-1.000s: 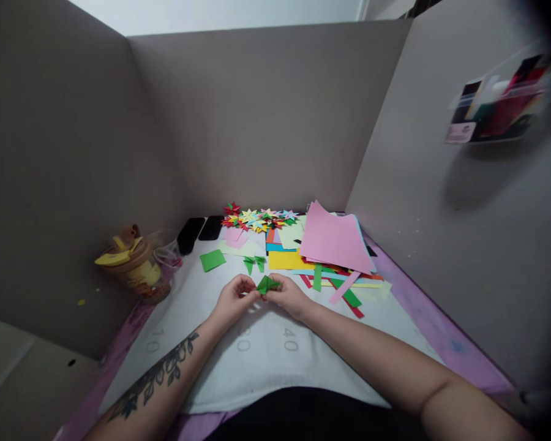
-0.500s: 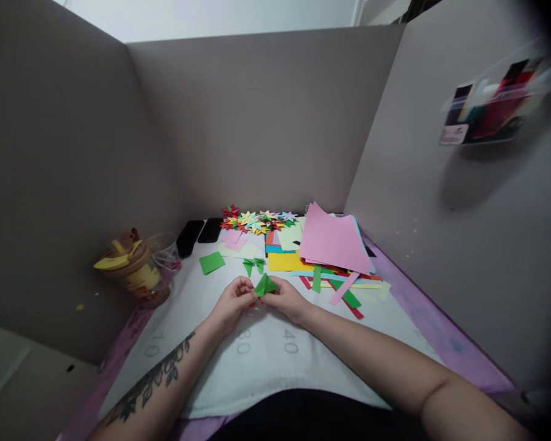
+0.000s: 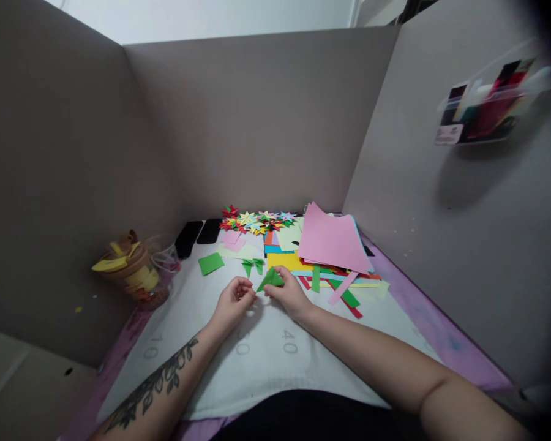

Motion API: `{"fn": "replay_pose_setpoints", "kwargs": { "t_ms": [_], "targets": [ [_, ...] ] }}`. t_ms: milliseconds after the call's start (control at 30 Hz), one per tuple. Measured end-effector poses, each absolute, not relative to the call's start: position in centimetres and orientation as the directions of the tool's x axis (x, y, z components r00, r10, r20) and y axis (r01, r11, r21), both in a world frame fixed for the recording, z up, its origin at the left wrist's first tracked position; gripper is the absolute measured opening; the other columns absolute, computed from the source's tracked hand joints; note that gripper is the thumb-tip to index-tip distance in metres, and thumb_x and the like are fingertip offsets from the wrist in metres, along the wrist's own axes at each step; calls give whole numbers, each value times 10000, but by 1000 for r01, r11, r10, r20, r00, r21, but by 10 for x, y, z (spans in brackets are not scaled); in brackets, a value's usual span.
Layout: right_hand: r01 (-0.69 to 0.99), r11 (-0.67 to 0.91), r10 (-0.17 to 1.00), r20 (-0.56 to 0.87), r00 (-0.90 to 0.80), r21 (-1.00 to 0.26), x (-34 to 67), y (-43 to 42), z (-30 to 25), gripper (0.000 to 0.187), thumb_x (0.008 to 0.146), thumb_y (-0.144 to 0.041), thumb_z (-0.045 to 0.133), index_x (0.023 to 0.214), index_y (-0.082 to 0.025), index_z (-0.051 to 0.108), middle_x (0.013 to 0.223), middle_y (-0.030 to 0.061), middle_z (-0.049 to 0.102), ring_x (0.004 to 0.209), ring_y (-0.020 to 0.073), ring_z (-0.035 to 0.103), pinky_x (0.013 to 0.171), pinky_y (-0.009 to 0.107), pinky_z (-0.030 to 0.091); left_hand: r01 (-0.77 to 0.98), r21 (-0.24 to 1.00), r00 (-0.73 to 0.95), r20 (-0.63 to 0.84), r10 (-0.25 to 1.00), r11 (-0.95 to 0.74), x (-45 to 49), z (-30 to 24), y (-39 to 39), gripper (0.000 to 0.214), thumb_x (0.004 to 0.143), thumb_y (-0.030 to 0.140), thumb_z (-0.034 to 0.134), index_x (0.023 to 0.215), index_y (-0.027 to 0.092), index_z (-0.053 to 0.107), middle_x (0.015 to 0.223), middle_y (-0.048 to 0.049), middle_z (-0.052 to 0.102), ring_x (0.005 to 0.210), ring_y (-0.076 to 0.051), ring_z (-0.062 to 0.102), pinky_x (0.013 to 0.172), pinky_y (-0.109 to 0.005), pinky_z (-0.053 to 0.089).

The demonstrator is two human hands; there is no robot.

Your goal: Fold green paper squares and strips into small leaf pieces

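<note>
A folded green paper piece point(image 3: 272, 280) is held above the white cloth, pinched between the thumb and fingers of my right hand point(image 3: 291, 297). Its pointed left corner reaches the fingertips of my left hand point(image 3: 233, 301). Those fingers are curled in towards the thumb; whether they grip the corner cannot be made out. Just beyond my hands lie two small folded green pieces point(image 3: 252, 267). A flat green paper square point(image 3: 210, 264) rests farther left.
Colourful folded paper stars point(image 3: 257, 222) are heaped at the back. Pink sheets point(image 3: 333, 239) and paper strips point(image 3: 344, 293) lie at the right. Two black phones point(image 3: 189, 239) and a brown-and-yellow pot point(image 3: 135, 269) stand left. A clear holder point(image 3: 484, 113) hangs on the right panel.
My right hand has tilted the folded green piece and shifted it slightly right. My left hand has drawn back from its body, so the fingertips are now only at its corner.
</note>
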State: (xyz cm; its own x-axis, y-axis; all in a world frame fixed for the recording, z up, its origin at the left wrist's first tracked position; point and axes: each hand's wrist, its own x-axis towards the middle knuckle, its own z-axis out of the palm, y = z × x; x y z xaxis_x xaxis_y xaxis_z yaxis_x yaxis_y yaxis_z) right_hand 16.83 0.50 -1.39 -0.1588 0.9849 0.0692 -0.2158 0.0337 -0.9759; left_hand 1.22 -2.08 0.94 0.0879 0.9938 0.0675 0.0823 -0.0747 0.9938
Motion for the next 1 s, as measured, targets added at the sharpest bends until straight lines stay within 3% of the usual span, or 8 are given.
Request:
{"fn": "replay_pose_setpoints", "kwargs": {
  "t_ms": [233, 333, 433, 533, 667, 767, 900, 1000],
  "targets": [
    [-240, 19, 986, 58, -157, -971, 168, 3, -12, 373, 611, -193, 667, 927, -207, 470, 662, -57, 598, 544, 112, 558, 513, 208, 412, 393, 887, 137, 205, 969, -243, 9, 3, -23, 141, 731, 285, 589, 775, 151, 597, 723, -16, 604, 659, -129, 558, 578, -224, 463],
    [-257, -16, 985, 30, -172, -966, 167, 2, -11, 373, 608, -206, 674, 923, -210, 475, 665, -55, 604, 539, 111, 560, 516, 210, 422, 480, 816, 136, 293, 946, -321, 7, 1, -24, 158, 753, 268, 577, 867, 163, 609, 771, -20, 629, 666, -129, 578, 587, -226, 481],
    [-272, -43, 981, 11, -191, -961, 167, 2, -12, 378, 609, -211, 681, 930, -214, 480, 674, -50, 611, 536, 109, 558, 512, 211, 427, 511, 763, 152, 373, 915, -396, 6, 2, -26, 173, 769, 243, 572, 925, 177, 604, 821, -20, 649, 689, -127, 597, 599, -220, 489],
    [-283, -50, 980, 8, -201, -958, 167, 3, -14, 364, 608, -212, 688, 911, -212, 486, 685, -45, 612, 534, 106, 554, 513, 212, 427, 522, 717, 185, 433, 882, -461, 5, 4, -28, 91, 788, 224, 556, 832, 182, 624, 813, -16, 667, 690, -123, 605, 625, -217, 489],
    [-300, -30, 974, 39, -223, -953, 166, 2, -14, 319, 630, -203, 673, 888, -209, 485, 692, -42, 601, 552, 101, 552, 525, 208, 422, 493, 761, 138, 409, 902, -421, 7, 4, -28, 97, 783, 219, 560, 791, 182, 649, 793, -20, 687, 685, -131, 620, 619, -214, 490],
    [-286, 33, 969, 101, -227, -958, 166, 0, -12, 345, 639, -186, 662, 921, -214, 467, 759, -26, 597, 624, 113, 568, 555, 213, 439, 442, 834, 55, 341, 938, -329, 7, 3, -25, 93, 758, 227, 584, 772, 174, 659, 748, -18, 688, 657, -134, 620, 600, -210, 488],
    [-244, 243, 957, 273, -99, -939, 167, -4, -10, 500, 655, -176, 652, 1066, -273, 385, 1083, 25, 532, 823, 133, 585, 666, 252, 485, 415, 860, -7, 329, 944, -297, 5, 6, -24, 90, 742, 228, 597, 754, 168, 662, 719, -14, 684, 647, -135, 614, 599, -210, 480],
    [-122, 375, 914, 388, -114, -919, 170, -7, -8, 348, 677, -190, 640, 977, -257, 477, 1222, 52, 424, 1037, 175, 520, 755, 279, 488, 425, 844, -6, 365, 931, -328, 5, 7, -26, 88, 746, 225, 595, 758, 169, 662, 719, -14, 683, 644, -134, 611, 607, -214, 477]
  ]
}}
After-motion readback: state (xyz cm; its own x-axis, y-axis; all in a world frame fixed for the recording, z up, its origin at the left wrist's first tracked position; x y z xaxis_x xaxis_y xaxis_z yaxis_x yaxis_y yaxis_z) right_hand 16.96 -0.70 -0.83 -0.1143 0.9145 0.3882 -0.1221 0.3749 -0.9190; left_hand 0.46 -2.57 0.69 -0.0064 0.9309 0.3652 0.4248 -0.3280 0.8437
